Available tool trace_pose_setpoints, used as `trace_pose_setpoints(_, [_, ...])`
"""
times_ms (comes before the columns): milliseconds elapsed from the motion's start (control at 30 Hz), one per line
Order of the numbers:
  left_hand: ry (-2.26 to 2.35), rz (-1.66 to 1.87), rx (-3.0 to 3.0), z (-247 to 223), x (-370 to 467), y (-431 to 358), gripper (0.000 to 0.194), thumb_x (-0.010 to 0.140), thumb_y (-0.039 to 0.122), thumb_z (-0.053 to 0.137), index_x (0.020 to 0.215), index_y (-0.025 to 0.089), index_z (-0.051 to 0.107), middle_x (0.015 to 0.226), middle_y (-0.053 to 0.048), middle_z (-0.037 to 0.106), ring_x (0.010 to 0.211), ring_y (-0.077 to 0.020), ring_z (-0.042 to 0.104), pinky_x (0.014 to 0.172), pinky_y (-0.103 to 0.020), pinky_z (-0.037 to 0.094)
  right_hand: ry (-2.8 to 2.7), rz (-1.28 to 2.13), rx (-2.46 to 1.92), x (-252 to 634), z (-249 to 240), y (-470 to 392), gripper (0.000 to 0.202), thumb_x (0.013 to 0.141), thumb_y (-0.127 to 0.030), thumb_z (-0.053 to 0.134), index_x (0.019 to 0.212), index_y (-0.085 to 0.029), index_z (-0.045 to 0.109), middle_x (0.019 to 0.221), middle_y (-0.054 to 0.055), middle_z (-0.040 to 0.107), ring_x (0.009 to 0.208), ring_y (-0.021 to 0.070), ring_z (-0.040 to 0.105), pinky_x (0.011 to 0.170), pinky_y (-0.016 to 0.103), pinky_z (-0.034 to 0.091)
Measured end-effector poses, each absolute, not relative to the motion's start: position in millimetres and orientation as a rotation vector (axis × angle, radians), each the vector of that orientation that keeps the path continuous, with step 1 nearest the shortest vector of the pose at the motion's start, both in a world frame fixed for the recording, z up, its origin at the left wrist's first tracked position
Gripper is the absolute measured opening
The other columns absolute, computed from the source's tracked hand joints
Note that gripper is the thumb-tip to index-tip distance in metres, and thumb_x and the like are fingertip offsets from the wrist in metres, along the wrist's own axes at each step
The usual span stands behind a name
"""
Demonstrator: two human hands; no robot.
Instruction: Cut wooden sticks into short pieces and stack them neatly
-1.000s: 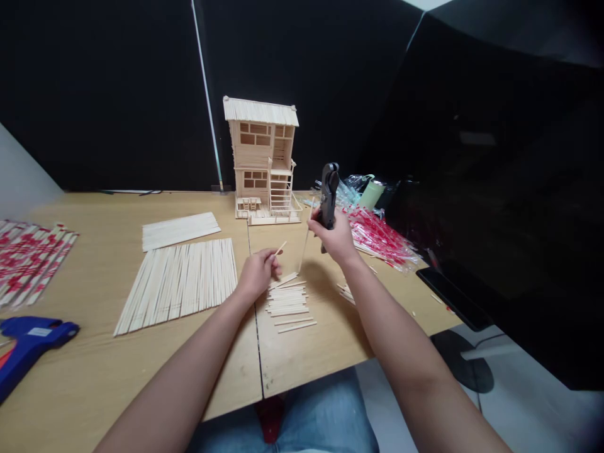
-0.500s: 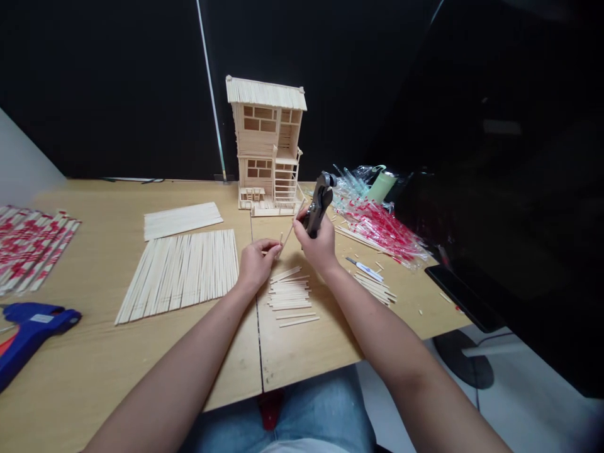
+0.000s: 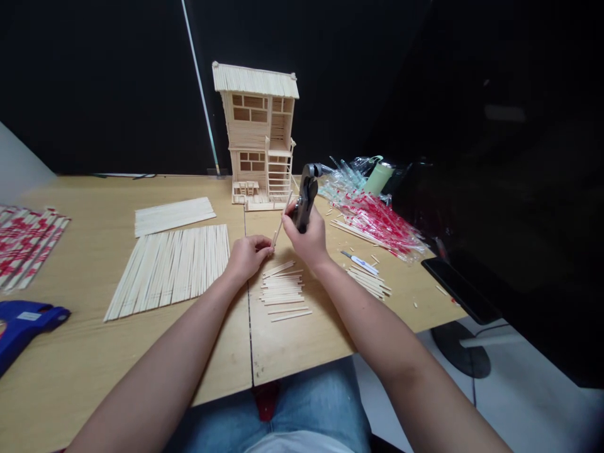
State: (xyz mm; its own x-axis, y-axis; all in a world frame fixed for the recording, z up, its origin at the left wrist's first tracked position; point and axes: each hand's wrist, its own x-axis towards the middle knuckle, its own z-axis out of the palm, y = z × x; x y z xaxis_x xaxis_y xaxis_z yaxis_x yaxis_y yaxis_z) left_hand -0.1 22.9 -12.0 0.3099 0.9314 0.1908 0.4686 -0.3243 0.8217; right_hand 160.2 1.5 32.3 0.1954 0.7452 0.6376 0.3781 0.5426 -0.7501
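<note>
My left hand (image 3: pixel 248 257) is closed in a pinch near the middle of the table, its fingertips on the lower end of a thin wooden stick (image 3: pixel 282 217). That stick slants up to my right hand (image 3: pixel 309 236), whose thumb and finger also touch it. In my right palm are dark metal pliers (image 3: pixel 306 198), jaws upward; their handles are partly hidden by the hand. Below the hands lies a loose row of short cut sticks (image 3: pixel 283 289). Behind them stands a two-storey model house (image 3: pixel 257 138) built of sticks.
On the left are two flat stick panels (image 3: pixel 170 270), red-and-white wrapped sticks (image 3: pixel 28 245) and a blue glue gun (image 3: pixel 28 327). To the right lie a craft knife (image 3: pixel 361 262), more short sticks (image 3: pixel 370 281), red-and-clear plastic wrappers (image 3: pixel 382 220), a green cylinder (image 3: pixel 378 178) and a black phone-like slab (image 3: pixel 460 289).
The whole view has shifted a little, so everything sits further left and higher. The stick between my hands stands slightly steeper. Both hands keep their grip.
</note>
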Motion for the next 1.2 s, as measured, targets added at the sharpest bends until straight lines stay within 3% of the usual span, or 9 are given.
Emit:
trace_pose_setpoints(233, [1.237, 0.944, 1.878, -12, 2, 22, 0.013, 0.076, 0.029, 0.065, 0.079, 0.018, 0.072, 0.078, -0.003, 0.075, 0.072, -0.018, 0.068, 0.072, -0.029, 0.05, -1.471, 0.486, -1.056, 163, 23, 0, 0.02, 0.084, -0.036, 0.065, 0.096, -0.023, 0.056, 0.093, 0.001, 0.068, 0.08, 0.0171, 0.064, 0.08, 0.031, 0.051])
trace_pose_setpoints(433, [1.255, 0.917, 1.902, -13, 2, 21, 0.012, 0.076, 0.028, 0.066, 0.077, 0.018, 0.074, 0.077, -0.002, 0.076, 0.07, -0.0177, 0.067, 0.07, -0.028, 0.048, -1.513, 0.529, -1.144, 156, 9, 3, 0.02, 0.08, -0.038, 0.068, 0.082, -0.022, 0.056, 0.075, -0.003, 0.061, 0.066, 0.0149, 0.056, 0.067, 0.027, 0.046])
trace_pose_setpoints(700, [1.266, 0.909, 1.929, -14, 0, 20, 0.016, 0.077, 0.028, 0.067, 0.083, 0.021, 0.079, 0.084, -0.001, 0.078, 0.079, -0.0198, 0.07, 0.076, -0.029, 0.048, -1.438, 0.57, -1.122, 152, 5, 2, 0.021, 0.081, -0.039, 0.067, 0.082, -0.023, 0.054, 0.074, -0.003, 0.058, 0.067, 0.015, 0.057, 0.068, 0.028, 0.048])
trace_pose_setpoints(933, [1.304, 0.859, 1.972, -12, 2, 21, 0.017, 0.079, 0.03, 0.066, 0.079, 0.019, 0.08, 0.08, -0.003, 0.078, 0.072, -0.0198, 0.069, 0.074, -0.03, 0.048, -1.363, 0.698, -1.079, 152, 6, 0, 0.02, 0.077, -0.034, 0.069, 0.084, -0.021, 0.055, 0.074, -0.002, 0.061, 0.069, 0.0159, 0.063, 0.07, 0.028, 0.051])
trace_pose_setpoints(1200, [1.329, 0.833, 1.99, -9, 2, 19, 0.016, 0.079, 0.027, 0.067, 0.085, 0.02, 0.08, 0.083, -0.002, 0.079, 0.077, -0.019, 0.07, 0.073, -0.028, 0.047, -1.462, 0.522, -1.132, 158, 9, -1, 0.015, 0.078, -0.03, 0.067, 0.083, -0.021, 0.056, 0.075, -0.003, 0.06, 0.068, 0.0145, 0.057, 0.068, 0.027, 0.047])
